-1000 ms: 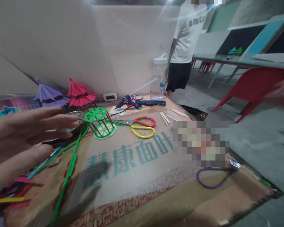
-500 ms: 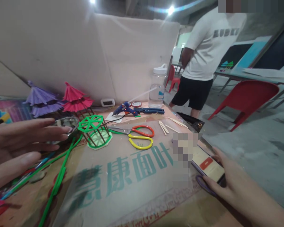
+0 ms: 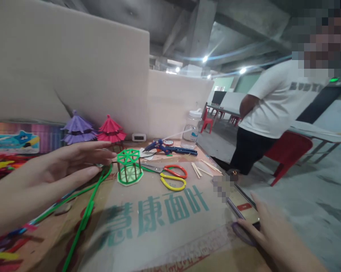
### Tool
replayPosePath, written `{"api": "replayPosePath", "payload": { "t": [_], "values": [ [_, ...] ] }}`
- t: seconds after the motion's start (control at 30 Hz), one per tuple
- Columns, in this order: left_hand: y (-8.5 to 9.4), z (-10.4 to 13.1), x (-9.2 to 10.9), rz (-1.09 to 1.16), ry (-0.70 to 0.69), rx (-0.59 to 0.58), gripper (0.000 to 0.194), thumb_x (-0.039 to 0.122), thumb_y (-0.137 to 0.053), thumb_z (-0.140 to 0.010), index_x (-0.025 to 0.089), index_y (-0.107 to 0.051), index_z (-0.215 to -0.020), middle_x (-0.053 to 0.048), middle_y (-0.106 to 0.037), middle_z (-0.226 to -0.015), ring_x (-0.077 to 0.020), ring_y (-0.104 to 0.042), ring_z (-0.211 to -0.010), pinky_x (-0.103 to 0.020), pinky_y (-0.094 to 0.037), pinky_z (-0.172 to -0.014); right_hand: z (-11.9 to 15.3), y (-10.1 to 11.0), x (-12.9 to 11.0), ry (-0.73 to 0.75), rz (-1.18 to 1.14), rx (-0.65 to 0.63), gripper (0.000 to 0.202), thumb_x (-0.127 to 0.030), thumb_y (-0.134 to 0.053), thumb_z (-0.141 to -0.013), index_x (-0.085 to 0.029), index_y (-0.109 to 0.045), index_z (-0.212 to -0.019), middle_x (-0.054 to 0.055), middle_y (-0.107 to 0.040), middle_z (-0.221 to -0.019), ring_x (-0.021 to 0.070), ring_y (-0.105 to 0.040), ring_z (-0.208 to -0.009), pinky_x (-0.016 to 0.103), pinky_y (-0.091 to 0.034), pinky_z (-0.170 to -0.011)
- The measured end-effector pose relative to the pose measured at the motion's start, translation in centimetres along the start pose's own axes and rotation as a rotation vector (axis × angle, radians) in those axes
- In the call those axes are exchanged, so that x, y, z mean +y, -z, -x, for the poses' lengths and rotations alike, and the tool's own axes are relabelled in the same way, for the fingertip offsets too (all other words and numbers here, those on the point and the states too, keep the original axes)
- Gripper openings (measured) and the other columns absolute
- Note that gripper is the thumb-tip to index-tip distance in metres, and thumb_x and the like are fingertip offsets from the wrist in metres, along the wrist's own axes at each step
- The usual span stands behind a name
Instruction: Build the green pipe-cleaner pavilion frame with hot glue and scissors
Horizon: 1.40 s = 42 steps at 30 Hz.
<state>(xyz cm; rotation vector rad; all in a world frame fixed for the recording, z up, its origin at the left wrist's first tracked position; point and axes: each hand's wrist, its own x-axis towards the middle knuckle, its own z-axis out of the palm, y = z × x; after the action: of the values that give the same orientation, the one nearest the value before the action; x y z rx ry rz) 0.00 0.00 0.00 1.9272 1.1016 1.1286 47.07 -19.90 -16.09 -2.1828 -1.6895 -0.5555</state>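
Observation:
My left hand point(image 3: 59, 172) hangs over the left part of the table, fingers stretched out with nothing in them. Its fingertips come close to a small green-topped octagonal frame point(image 3: 128, 155) on thin brown posts, and cover most of a metal bowl. My right hand point(image 3: 275, 226) grips the near end of a smartphone point(image 3: 249, 214), thumb along one edge and fingers at the other; a purple strap loop point(image 3: 242, 234) hangs from it. Scissors point(image 3: 174, 176) with one red and one yellow handle lie beside the frame. Green pipe cleaners point(image 3: 87, 217) run below my left hand.
Behind stand a purple paper-like roof point(image 3: 79, 128), a pink one point(image 3: 110, 128), a glue gun point(image 3: 159, 145), blue-handled pliers point(image 3: 182, 150) and a water bottle point(image 3: 190, 130). Thin sticks point(image 3: 197, 170) lie near the phone. A person point(image 3: 275, 102) stands right, by a red chair point(image 3: 289, 155).
The view has tilted up and turned a little left. My left hand has moved right, nearer the green frame. My right hand still holds the phone. The person appears further right.

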Motion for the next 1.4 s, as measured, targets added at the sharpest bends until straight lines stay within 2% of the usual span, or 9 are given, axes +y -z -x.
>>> {"api": "replayPosePath", "payload": {
  "t": [0.1, 0.27, 0.37, 0.5, 0.57, 0.67, 0.87, 1.13, 1.4],
  "values": [
    [0.9, -1.0, -0.3, -0.022, -0.064, -0.031, 0.042, 0.052, -0.071, -0.075, 0.033, -0.068, -0.112, 0.001, -0.075, -0.106, -0.0280, -0.070, -0.099, -0.048, -0.059, -0.092, -2.3, 2.7, -4.2, 0.166, -0.170, 0.053, 0.062, -0.059, -0.053, -0.086, -0.016, -0.053, -0.131, 0.020, -0.067, -0.120, 0.0369, -0.066, -0.104, 0.052, -0.054, -0.086],
    [1.3, -2.7, -2.9, -0.115, -0.168, 0.143, 0.041, 0.047, -0.060, -0.087, 0.016, -0.065, -0.114, -0.009, -0.072, -0.113, -0.0244, -0.067, -0.105, -0.041, -0.052, -0.098, -8.3, 5.3, -16.9, 0.329, -0.678, -0.126, 0.033, -0.054, -0.053, -0.088, -0.025, -0.063, -0.099, 0.010, -0.071, -0.097, 0.0266, -0.067, -0.088, 0.039, -0.054, -0.077],
    [-0.7, -2.9, -4.9, -0.165, -0.117, 0.140, 0.045, 0.047, -0.059, -0.088, 0.015, -0.062, -0.118, -0.012, -0.068, -0.119, -0.0262, -0.064, -0.112, -0.042, -0.049, -0.102, -11.6, 2.4, -23.6, 0.230, -0.925, -0.147, 0.032, -0.054, -0.053, -0.089, -0.022, -0.057, -0.096, 0.008, -0.068, -0.091, 0.0223, -0.065, -0.081, 0.036, -0.054, -0.074],
    [-4.9, -2.6, -7.7, -0.220, -0.174, 0.053, 0.082, 0.048, -0.075, -0.076, 0.016, -0.041, -0.143, -0.018, -0.043, -0.150, -0.0322, -0.042, -0.139, -0.046, -0.033, -0.117, -15.0, -5.0, -28.1, 0.135, -1.168, -0.077, 0.061, -0.047, -0.058, -0.086, -0.020, -0.040, -0.137, 0.016, -0.054, -0.138, 0.0256, -0.056, -0.121, 0.044, -0.046, -0.102],
    [-6.1, -2.7, -9.1, -0.146, -0.126, -0.025, 0.092, 0.047, -0.075, -0.075, 0.013, -0.032, -0.148, -0.021, -0.037, -0.154, -0.0326, -0.038, -0.143, -0.046, -0.032, -0.118, -15.8, -7.7, -28.9, 0.093, -1.199, -0.158, 0.068, -0.042, -0.058, -0.085, -0.017, -0.035, -0.144, 0.018, -0.047, -0.147, 0.0271, -0.048, -0.133, 0.047, -0.040, -0.109],
    [-5.9, -2.9, -10.5, 0.002, -0.017, -0.164, 0.084, 0.049, -0.067, -0.082, 0.013, -0.031, -0.149, -0.020, -0.047, -0.148, -0.0307, -0.048, -0.136, -0.046, -0.040, -0.113, -15.7, -9.3, -29.4, 0.125, -1.201, -0.246, 0.058, -0.035, -0.056, -0.086, -0.013, -0.046, -0.138, 0.018, -0.058, -0.138, 0.0271, -0.054, -0.128, 0.047, -0.041, -0.109],
    [-4.7, -2.7, -10.5, -0.135, -0.031, -0.232, 0.099, 0.048, -0.081, -0.067, 0.020, -0.034, -0.149, -0.015, -0.039, -0.155, -0.0328, -0.043, -0.140, -0.046, -0.035, -0.117, -14.8, -6.6, -29.4, 0.266, -1.135, -0.321, 0.031, -0.025, -0.055, -0.086, -0.022, -0.070, -0.114, 0.006, -0.072, -0.118, 0.0232, -0.064, -0.114, 0.041, -0.046, -0.103],
    [-1.7, -3.0, -7.2, -0.237, 0.013, -0.100, 0.084, 0.049, -0.073, -0.076, 0.024, -0.036, -0.147, -0.011, -0.054, -0.143, -0.0314, -0.056, -0.127, -0.045, -0.045, -0.107, -21.6, -1.0, -23.5, 0.071, -0.944, -0.208, 0.024, -0.028, -0.056, -0.086, -0.017, -0.073, -0.100, 0.005, -0.076, -0.091, 0.0199, -0.069, -0.086, 0.032, -0.051, -0.081],
    [1.4, -3.7, -7.6, -0.191, 0.017, -0.088, 0.087, 0.051, -0.074, -0.075, 0.028, -0.035, -0.149, -0.012, -0.054, -0.144, -0.0308, -0.055, -0.129, -0.050, -0.042, -0.109, -19.9, -4.5, -25.2, 0.346, -0.421, -0.463, 0.028, -0.032, -0.064, -0.083, -0.018, -0.071, -0.106, 0.011, -0.074, -0.097, 0.0246, -0.067, -0.083, 0.030, -0.044, -0.070]
  ]
}}
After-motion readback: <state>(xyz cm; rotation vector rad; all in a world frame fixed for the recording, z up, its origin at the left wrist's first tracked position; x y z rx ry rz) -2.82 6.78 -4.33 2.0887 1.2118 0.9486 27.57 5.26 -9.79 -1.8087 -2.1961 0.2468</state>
